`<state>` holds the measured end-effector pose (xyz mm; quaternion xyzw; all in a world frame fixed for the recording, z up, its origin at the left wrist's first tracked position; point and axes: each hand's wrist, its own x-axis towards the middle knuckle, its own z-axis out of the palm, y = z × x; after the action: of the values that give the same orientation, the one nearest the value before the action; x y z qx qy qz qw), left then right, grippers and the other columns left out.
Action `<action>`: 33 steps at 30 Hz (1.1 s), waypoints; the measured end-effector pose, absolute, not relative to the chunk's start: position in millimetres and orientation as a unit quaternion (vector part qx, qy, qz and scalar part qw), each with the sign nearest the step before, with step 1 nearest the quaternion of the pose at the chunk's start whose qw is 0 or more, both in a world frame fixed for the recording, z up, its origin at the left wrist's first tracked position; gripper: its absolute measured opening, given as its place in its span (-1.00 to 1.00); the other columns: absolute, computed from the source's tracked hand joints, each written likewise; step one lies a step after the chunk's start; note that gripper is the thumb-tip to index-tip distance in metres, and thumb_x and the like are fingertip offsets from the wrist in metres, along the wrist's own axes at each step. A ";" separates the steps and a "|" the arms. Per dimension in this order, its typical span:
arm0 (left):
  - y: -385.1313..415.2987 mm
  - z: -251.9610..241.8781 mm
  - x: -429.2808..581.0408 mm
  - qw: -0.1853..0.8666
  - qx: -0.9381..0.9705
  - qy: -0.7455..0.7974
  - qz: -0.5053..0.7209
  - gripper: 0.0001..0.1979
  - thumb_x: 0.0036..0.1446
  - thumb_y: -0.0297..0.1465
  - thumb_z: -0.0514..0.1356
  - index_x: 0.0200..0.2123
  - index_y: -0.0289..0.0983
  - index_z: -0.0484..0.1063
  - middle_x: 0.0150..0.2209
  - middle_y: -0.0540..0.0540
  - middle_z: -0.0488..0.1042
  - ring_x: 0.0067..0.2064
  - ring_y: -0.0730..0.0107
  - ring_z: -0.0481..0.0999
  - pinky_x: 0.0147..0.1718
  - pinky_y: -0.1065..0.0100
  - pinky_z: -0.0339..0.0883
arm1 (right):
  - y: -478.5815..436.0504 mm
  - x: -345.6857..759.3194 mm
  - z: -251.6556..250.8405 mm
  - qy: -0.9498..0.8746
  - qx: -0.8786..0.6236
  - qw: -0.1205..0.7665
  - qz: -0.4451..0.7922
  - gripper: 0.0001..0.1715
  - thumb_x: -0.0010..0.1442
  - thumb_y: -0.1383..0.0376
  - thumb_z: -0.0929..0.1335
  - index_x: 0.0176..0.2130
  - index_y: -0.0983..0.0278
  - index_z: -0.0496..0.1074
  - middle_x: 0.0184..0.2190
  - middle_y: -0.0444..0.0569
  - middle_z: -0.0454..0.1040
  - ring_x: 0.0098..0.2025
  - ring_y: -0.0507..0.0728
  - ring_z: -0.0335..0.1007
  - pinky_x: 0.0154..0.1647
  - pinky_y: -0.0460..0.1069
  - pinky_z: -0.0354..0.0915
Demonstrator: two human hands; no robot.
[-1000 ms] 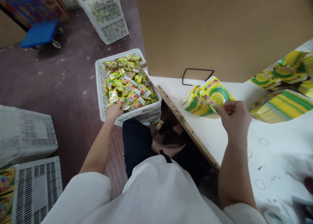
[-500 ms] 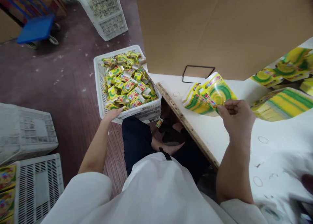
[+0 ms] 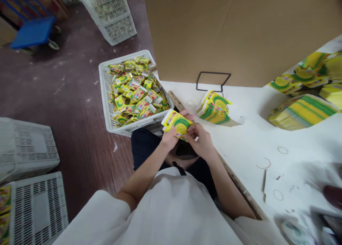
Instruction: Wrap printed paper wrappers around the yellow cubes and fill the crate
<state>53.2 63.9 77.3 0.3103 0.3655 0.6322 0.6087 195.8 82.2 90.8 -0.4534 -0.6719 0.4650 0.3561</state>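
Note:
Both of my hands hold one flat yellow and green printed carton (image 3: 179, 124) above my lap, beside the table edge. My left hand (image 3: 171, 138) grips its left side, with the thumb on the printed face. My right hand (image 3: 200, 138) pinches the lower right corner. To the left, a white plastic crate (image 3: 104, 95) is filled with small yellow, green and red boxes (image 3: 139, 93). A stack of flat cartons (image 3: 215, 108) stands on the white table (image 3: 245, 149), just right of my hands.
A tall cardboard sheet (image 3: 213, 35) rises behind the stack, with a black wire frame (image 3: 213, 74) at its foot. More carton stacks (image 3: 303, 111) lie at the right. White crates (image 3: 39, 202) stand at the left, and a blue trolley (image 3: 33, 31) is at the far left.
My right hand has brought a carton from the stack leftward over my lap. My left hand has left the crate's rim and now grips the same carton.

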 end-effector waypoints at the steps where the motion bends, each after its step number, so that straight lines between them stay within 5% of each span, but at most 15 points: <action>1: 65.5 82.3 63.1 0.608 0.270 0.369 0.649 -0.25 -0.12 0.30 0.25 -0.08 -0.17 0.49 -0.13 -0.22 0.59 0.08 -0.11 0.54 -0.02 0.00 0.46 | 79.0 193.2 86.5 -0.665 -0.451 0.361 0.473 -0.75 0.10 0.17 0.45 -0.28 0.18 0.33 -0.44 -0.11 0.50 -0.44 0.09 0.43 -0.43 -0.01 0.37; 8: 67.6 78.0 77.4 0.546 0.146 0.386 0.729 -0.47 0.14 0.19 0.12 -0.28 -0.18 0.38 -0.41 -0.08 0.46 -0.17 0.16 0.59 -0.19 0.20 0.48 | 54.6 187.8 78.0 -0.633 -0.448 0.394 0.494 -0.75 0.12 0.22 0.44 -0.21 0.18 0.35 -0.32 -0.08 0.52 -0.31 0.11 0.46 -0.26 0.02 0.41; 13: 70.0 62.4 77.0 0.531 0.093 0.406 0.738 -0.48 0.10 0.17 0.23 -0.38 -0.19 0.30 -0.51 0.06 0.26 -0.45 0.43 0.40 -0.30 0.35 0.42 | 55.3 182.0 60.6 -0.615 -0.425 0.364 0.556 -0.59 0.07 0.10 0.50 -0.17 0.18 0.35 -0.31 -0.09 0.52 -0.32 0.11 0.44 -0.26 0.03 0.39; 16: 71.4 57.9 75.0 0.528 0.122 0.434 0.720 -0.42 -0.01 0.23 0.27 -0.32 -0.18 0.37 -0.42 0.01 0.38 -0.34 0.36 0.48 -0.21 0.31 0.45 | 66.7 187.8 52.7 -0.591 -0.440 0.373 0.563 -0.49 0.02 0.06 0.53 -0.13 0.18 0.34 -0.35 -0.12 0.50 -0.35 0.10 0.42 -0.31 0.01 0.36; 21: 66.0 59.5 76.6 0.562 0.193 0.409 0.693 -0.39 -0.12 0.16 0.40 -0.19 -0.18 0.49 -0.14 -0.09 0.56 -0.05 0.22 0.55 0.00 0.24 0.43 | 78.5 198.6 65.6 -0.551 -0.450 0.432 0.555 -0.60 0.17 -0.03 0.43 -0.13 0.15 0.36 -0.26 -0.06 0.55 -0.27 0.12 0.48 -0.22 0.05 0.42; 27: 55.7 57.8 82.5 0.582 0.145 0.408 0.688 -0.53 -0.14 -0.04 0.51 -0.24 -0.19 0.58 -0.28 -0.02 0.62 -0.18 0.26 0.61 -0.07 0.25 0.48 | 79.5 199.2 74.3 -0.524 -0.468 0.427 0.570 -0.53 0.13 -0.12 0.43 -0.23 0.17 0.36 -0.34 -0.06 0.56 -0.35 0.14 0.50 -0.29 0.06 0.47; 33: 56.2 56.8 73.0 0.540 0.153 0.440 0.701 -0.58 -0.14 -0.02 0.49 -0.43 -0.23 0.54 -0.45 -0.01 0.58 -0.32 0.25 0.61 -0.19 0.21 0.52 | 74.5 196.8 67.7 -0.540 -0.463 0.404 0.575 -0.61 0.14 -0.06 0.43 -0.33 0.17 0.38 -0.48 -0.12 0.51 -0.46 0.11 0.41 -0.42 0.01 0.39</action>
<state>73.0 56.2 56.8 0.1528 0.4400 0.7010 0.5401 196.8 74.5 67.7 -0.4631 -0.5396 0.5752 0.4044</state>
